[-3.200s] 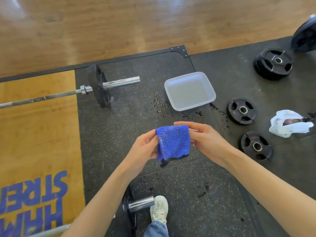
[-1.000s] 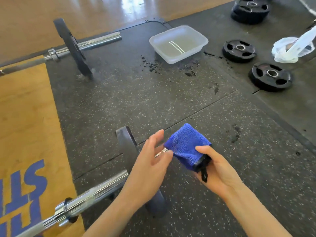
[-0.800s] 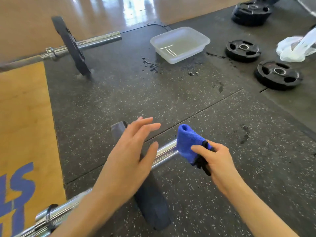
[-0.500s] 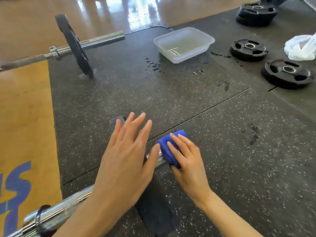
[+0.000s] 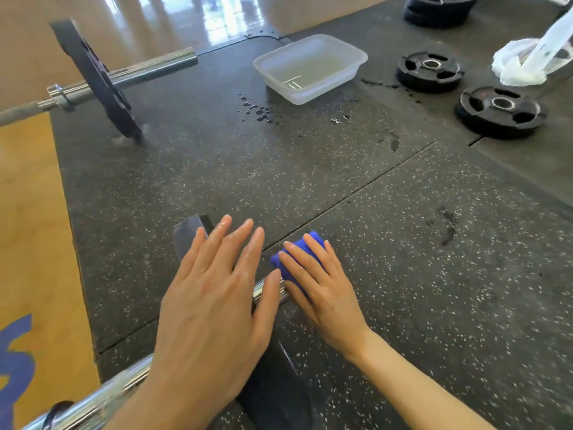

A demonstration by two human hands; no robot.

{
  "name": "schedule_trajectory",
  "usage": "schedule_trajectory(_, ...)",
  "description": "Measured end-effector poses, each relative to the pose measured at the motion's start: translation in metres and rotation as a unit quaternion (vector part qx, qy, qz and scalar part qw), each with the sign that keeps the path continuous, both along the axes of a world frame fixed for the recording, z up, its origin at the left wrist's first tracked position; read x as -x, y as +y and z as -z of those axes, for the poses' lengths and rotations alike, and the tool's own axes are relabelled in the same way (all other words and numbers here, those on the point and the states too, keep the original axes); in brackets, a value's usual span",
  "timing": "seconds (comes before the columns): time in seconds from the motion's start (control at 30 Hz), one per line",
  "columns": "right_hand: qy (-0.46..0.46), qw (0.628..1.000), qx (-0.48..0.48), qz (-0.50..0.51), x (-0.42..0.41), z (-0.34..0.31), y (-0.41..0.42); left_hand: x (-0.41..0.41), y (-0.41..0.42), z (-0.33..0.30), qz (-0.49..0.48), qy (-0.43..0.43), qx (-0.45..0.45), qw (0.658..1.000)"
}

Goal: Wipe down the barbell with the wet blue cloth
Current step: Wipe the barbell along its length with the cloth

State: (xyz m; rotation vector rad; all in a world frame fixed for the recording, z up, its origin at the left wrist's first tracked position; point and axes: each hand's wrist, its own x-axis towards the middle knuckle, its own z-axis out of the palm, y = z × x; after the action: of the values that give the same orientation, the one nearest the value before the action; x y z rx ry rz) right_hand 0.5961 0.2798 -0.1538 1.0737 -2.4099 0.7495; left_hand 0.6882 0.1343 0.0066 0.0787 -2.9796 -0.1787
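In the lower middle of the frame I see the near barbell [image 5: 105,395]. Its chrome bar runs from the lower left corner up toward the centre, and it passes through a dark plate [image 5: 273,392] that stands on edge on the black rubber mat [image 5: 403,274]. Only a short piece of the chrome sleeve shows between the two hands.

The left hand [image 5: 214,305] is released and flat, with the fingers straight and slightly spread. It lies over the upper part of the plate, but I cannot tell if the palm really touches it. It grasps nothing.

The right hand [image 5: 322,290] is just right of the left one. Its straight fingers lie on top of the blue cloth [image 5: 313,240] and press it onto the end of the sleeve. The cloth is bunched under the fingers, and only its far edge and left side show. I cannot see the thumb, so I cannot tell if it goes around the cloth.

In the upper middle of the frame a white plastic tub [image 5: 310,54] with water stands on the mat, with dark wet spots in front of it. In the upper left a second barbell [image 5: 148,69] lies with one plate on it. In the upper right two loose plates [image 5: 431,72] lie flat, and beside them a white plastic bag [image 5: 524,63]. At the left edge is a wooden platform [image 5: 28,212] with blue letters.
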Motion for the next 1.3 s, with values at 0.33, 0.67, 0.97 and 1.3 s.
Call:
schedule_trajectory(0.33,-0.1,0.995,0.025,0.015,-0.013,-0.004,0.012,0.001,0.001,-0.003,0.006,-0.022,0.032,0.999)
schedule_trajectory(0.67,-0.095,0.993,0.072,0.004,-0.016,0.019,0.022,0.007,-0.002,-0.007,-0.007,-0.035,0.018,0.999)
schedule_trajectory(0.97,-0.114,0.991,0.073,0.0,-0.008,0.012,0.011,0.007,-0.005,-0.012,-0.005,-0.061,0.026,0.998)
schedule_trajectory(1.3,-0.033,0.998,0.053,0.023,0.005,0.002,-0.018,-0.008,0.002,-0.007,-0.02,0.016,-0.015,1.0)
